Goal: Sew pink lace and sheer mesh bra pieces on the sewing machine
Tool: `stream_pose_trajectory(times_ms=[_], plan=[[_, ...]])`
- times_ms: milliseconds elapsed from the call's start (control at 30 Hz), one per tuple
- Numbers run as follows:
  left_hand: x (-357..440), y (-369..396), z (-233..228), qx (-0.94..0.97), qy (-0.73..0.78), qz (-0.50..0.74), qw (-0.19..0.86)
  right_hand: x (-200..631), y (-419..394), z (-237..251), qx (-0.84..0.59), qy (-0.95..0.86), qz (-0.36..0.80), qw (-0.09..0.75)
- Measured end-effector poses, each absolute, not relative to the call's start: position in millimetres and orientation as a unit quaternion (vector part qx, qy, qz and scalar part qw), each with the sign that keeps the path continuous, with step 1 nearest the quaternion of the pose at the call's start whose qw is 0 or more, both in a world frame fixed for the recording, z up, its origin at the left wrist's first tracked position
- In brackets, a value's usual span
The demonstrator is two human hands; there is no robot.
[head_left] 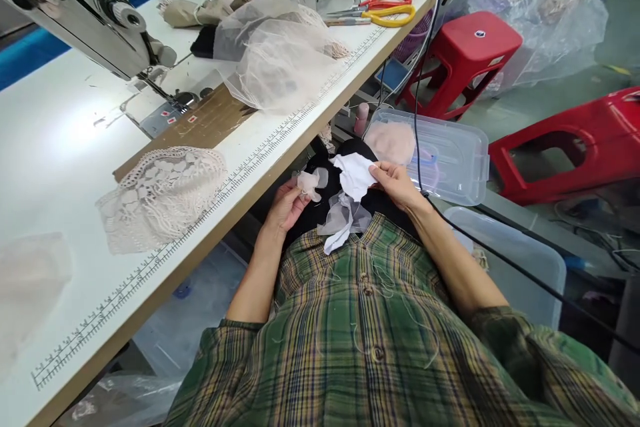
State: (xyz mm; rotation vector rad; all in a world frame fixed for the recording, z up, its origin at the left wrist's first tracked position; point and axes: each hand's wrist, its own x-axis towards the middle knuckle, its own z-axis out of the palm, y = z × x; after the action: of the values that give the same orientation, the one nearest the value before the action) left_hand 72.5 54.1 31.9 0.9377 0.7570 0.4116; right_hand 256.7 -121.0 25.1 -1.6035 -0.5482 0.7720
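Observation:
Over my lap, my left hand pinches a small piece of sheer pale-pink fabric. To its right, my right hand grips the edge of a white cloth scrap between thumb and fingers. Below the white scrap, a crumpled piece of sheer tulle lies on my dark-clad lap, with another strip of white cloth by it. Loose threads cling to my plaid shirt. On the table to the left lies a cream lace piece.
A sewing machine stands on the white table, whose edge carries a printed ruler. Near the back are a tulle heap and yellow-handled scissors. Clear plastic boxes, a hanging black cable and red stools are to the right.

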Motion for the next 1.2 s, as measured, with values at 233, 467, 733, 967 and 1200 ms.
stream_pose_trajectory(times_ms=[233,467,733,967,1200], plan=[[68,41,56,0.425,0.293,0.16,0.842,249,-112,44,-0.796,-0.379,0.155,0.446],[76,26,67,0.456,0.241,0.113,0.849,220,-95,69,-0.602,-0.33,0.439,0.579],[71,33,62,0.421,0.272,0.13,0.856,240,-96,70,-0.574,-0.144,0.349,0.727],[64,37,58,0.432,0.279,0.14,0.847,266,-105,71,-0.499,-0.086,0.21,0.836],[52,39,60,0.454,0.274,0.121,0.839,291,-121,90,-0.447,-0.095,0.125,0.881]])
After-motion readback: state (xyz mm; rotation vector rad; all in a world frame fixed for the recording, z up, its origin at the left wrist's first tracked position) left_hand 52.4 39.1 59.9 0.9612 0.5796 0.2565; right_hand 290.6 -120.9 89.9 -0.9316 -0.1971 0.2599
